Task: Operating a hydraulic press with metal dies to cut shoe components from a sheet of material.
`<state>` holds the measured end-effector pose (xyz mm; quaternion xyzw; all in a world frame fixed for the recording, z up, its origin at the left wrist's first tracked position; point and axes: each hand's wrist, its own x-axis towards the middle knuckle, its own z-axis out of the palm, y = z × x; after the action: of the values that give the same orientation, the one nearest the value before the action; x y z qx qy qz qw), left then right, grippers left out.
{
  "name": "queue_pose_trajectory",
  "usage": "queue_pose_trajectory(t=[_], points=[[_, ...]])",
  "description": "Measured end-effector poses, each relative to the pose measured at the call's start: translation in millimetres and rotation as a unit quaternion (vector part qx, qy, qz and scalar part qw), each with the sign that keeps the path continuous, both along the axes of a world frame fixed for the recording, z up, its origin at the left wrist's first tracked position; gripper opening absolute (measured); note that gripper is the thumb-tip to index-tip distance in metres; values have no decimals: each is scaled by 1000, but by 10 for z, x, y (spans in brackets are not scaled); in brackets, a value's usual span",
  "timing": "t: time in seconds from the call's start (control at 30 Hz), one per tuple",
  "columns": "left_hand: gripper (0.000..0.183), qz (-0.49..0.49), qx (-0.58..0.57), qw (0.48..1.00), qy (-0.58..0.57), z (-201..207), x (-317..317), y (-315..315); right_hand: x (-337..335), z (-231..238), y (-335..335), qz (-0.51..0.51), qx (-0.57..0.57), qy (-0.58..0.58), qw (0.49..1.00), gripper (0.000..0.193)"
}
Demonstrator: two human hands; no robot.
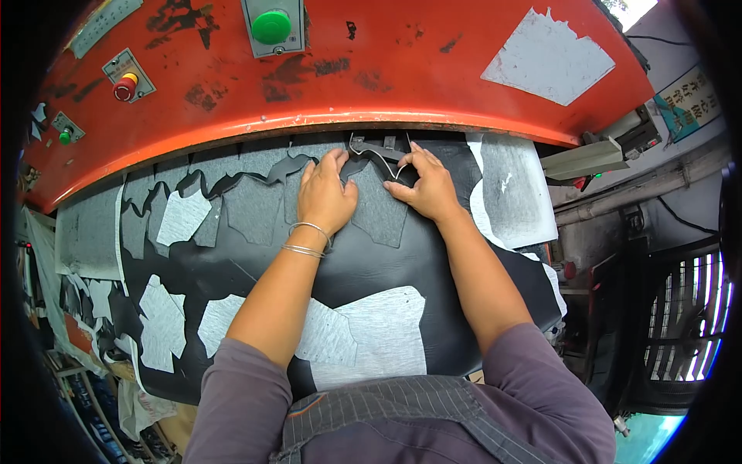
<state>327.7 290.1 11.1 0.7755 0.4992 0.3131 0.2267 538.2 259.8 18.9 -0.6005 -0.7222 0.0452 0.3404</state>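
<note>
A steel-edged cutting die point(377, 147) stands at the far edge of a black leather-like sheet point(363, 271), partly under the red machine's front. My left hand point(328, 193) rests at the die's left side, fingers curved against it; the fingertips are partly hidden. On the other side my right hand point(427, 182) grips the die's right end between thumb and fingers. Just below the die, a grey cut-out shape point(382, 213) shows between my hands. Wavy cut edges of the black sheet point(224, 183) curl up left of my left hand.
Above my hands hangs the red machine front point(371, 85), with a green button point(271, 28) and a red stop button point(124, 87). Pale cut pieces point(390, 329) lie on the sheet near me, others point(184, 216) farther left. A light board point(514, 193) lies at right.
</note>
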Motion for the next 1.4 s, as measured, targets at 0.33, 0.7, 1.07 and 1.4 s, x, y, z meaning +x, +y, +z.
queue_pose_trajectory(t=[0.33,0.7,1.07,1.4], points=[[44,36,45,972,-228,102,-810,-95,-228,449,-506,-69,-37,49,996,80],[67,387,311,854,-156,1346,-4124,514,-1766,2045,169,-21,138,44,989,39],[19,-40,-42,998,-12,770,-1766,-2395,-1425,777,-2321,280,-289,-88,911,54],[8,2,90,993,71,476,-1171,-2720,-1435,387,-2455,185,-94,-148,967,38]])
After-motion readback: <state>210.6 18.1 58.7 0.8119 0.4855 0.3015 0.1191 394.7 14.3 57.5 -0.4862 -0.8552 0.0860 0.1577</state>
